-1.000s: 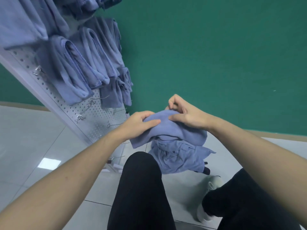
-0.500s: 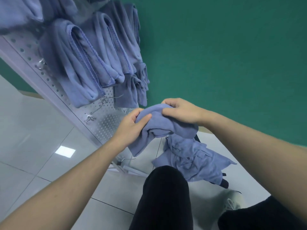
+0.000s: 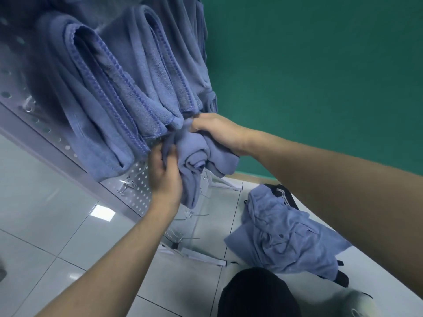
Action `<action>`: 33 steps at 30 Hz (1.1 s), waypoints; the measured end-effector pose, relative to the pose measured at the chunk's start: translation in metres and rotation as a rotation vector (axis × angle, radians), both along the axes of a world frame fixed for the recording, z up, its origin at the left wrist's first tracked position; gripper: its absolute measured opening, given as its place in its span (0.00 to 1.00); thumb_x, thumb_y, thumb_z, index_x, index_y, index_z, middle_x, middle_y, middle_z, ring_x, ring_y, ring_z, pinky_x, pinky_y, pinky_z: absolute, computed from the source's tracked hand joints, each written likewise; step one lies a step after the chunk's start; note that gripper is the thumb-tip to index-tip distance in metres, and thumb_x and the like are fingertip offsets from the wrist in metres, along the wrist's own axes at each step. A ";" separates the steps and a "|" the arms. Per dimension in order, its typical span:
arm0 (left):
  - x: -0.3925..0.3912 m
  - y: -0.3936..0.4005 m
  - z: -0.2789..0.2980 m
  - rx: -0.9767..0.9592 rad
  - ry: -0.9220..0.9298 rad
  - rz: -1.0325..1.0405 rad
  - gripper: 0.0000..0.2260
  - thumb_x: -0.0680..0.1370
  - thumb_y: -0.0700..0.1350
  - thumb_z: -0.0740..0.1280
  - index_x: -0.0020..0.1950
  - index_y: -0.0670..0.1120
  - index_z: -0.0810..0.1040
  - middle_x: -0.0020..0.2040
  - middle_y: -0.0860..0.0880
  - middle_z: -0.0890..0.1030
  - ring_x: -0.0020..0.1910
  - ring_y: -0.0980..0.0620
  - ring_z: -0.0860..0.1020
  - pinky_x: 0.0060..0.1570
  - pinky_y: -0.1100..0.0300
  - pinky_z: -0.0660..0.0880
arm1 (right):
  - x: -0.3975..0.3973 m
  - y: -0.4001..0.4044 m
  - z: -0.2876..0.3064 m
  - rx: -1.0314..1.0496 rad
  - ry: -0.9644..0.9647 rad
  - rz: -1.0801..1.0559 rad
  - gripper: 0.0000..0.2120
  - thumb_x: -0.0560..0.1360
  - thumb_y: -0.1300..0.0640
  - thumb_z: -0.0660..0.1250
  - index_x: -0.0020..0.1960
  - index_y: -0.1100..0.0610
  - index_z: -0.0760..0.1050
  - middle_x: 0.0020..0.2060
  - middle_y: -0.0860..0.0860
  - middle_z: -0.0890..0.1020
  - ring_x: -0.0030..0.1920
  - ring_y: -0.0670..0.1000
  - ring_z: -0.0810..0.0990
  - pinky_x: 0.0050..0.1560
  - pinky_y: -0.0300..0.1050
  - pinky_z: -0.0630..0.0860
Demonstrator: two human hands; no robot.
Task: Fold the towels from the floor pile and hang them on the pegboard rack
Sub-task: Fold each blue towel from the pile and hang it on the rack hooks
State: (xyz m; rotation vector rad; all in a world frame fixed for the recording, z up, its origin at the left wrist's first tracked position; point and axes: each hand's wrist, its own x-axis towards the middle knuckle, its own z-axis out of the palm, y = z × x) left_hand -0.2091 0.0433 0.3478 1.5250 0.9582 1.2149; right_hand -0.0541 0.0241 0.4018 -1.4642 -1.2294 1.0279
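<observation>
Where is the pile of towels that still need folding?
In the head view, the towel pile lies on the floor at lower right, under the right arm, beside the pegboard rack's base.

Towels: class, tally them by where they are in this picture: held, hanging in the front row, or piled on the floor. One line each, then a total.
Held towel, gripped by left hand and right hand: 1
Front-row hanging towels on the rack: 2
Floor pile: 1 heap, number of towels in it unclear
Total: 4

Hung towels (image 3: 119,92) crowding above; bare hooks (image 3: 194,215) and open pegboard (image 3: 139,193) below.
</observation>
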 end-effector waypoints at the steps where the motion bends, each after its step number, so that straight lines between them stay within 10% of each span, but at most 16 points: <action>1: 0.002 0.001 -0.001 -0.047 -0.047 0.046 0.10 0.78 0.52 0.61 0.54 0.50 0.77 0.51 0.52 0.81 0.49 0.57 0.79 0.51 0.60 0.73 | -0.001 0.007 -0.001 -0.001 -0.027 0.019 0.07 0.66 0.49 0.65 0.33 0.51 0.72 0.31 0.44 0.76 0.37 0.47 0.72 0.46 0.49 0.69; 4: 0.002 0.003 -0.003 -0.177 -0.143 0.183 0.08 0.83 0.46 0.62 0.48 0.56 0.78 0.44 0.62 0.83 0.46 0.62 0.80 0.52 0.58 0.76 | -0.004 0.028 -0.009 -0.023 -0.104 0.085 0.14 0.70 0.46 0.65 0.47 0.55 0.81 0.45 0.47 0.86 0.48 0.50 0.83 0.60 0.53 0.77; 7: 0.003 0.008 -0.004 -0.283 -0.306 0.208 0.07 0.84 0.46 0.62 0.57 0.51 0.79 0.61 0.49 0.83 0.60 0.51 0.81 0.65 0.53 0.75 | -0.011 0.041 -0.019 -0.064 -0.022 0.052 0.18 0.70 0.45 0.69 0.57 0.50 0.81 0.52 0.48 0.86 0.54 0.52 0.85 0.61 0.56 0.78; 11: 0.007 0.011 -0.008 -0.290 -0.302 0.281 0.14 0.83 0.48 0.63 0.63 0.41 0.78 0.62 0.43 0.81 0.61 0.47 0.80 0.66 0.51 0.75 | -0.011 0.045 -0.028 -0.070 0.101 -0.023 0.07 0.76 0.53 0.70 0.53 0.52 0.81 0.50 0.51 0.87 0.51 0.51 0.86 0.58 0.51 0.81; 15: 0.010 0.016 -0.013 -0.264 -0.280 0.333 0.14 0.81 0.50 0.65 0.61 0.41 0.78 0.61 0.45 0.82 0.60 0.48 0.81 0.65 0.53 0.76 | -0.011 0.043 -0.036 0.002 -0.173 -0.076 0.06 0.79 0.58 0.66 0.52 0.51 0.81 0.51 0.47 0.85 0.53 0.46 0.83 0.50 0.30 0.76; 18: 0.011 0.019 -0.016 -0.263 -0.260 0.414 0.15 0.83 0.47 0.63 0.64 0.39 0.77 0.63 0.50 0.79 0.60 0.52 0.79 0.58 0.69 0.75 | -0.015 0.033 -0.043 0.075 -0.175 -0.087 0.10 0.79 0.65 0.63 0.51 0.56 0.82 0.53 0.50 0.85 0.53 0.46 0.81 0.57 0.35 0.75; 21: 0.011 0.018 -0.024 -0.255 -0.254 0.430 0.11 0.81 0.51 0.64 0.57 0.46 0.79 0.57 0.50 0.83 0.56 0.52 0.82 0.62 0.54 0.77 | -0.020 0.017 -0.044 0.038 -0.148 -0.072 0.14 0.81 0.59 0.59 0.60 0.53 0.81 0.54 0.45 0.82 0.55 0.42 0.78 0.66 0.41 0.72; 26: 0.008 0.016 -0.038 -0.243 -0.180 0.374 0.11 0.81 0.58 0.62 0.54 0.52 0.77 0.53 0.53 0.83 0.53 0.53 0.83 0.58 0.55 0.78 | -0.028 -0.003 -0.052 -0.099 -0.164 0.081 0.19 0.79 0.41 0.59 0.68 0.41 0.70 0.60 0.44 0.79 0.59 0.46 0.77 0.61 0.44 0.73; 33: -0.002 -0.005 -0.072 -0.187 0.098 0.269 0.11 0.84 0.48 0.62 0.55 0.40 0.68 0.45 0.53 0.72 0.41 0.59 0.72 0.44 0.69 0.67 | -0.030 -0.020 -0.069 -0.129 -0.391 0.072 0.12 0.79 0.46 0.68 0.59 0.49 0.73 0.50 0.47 0.81 0.45 0.46 0.77 0.50 0.43 0.73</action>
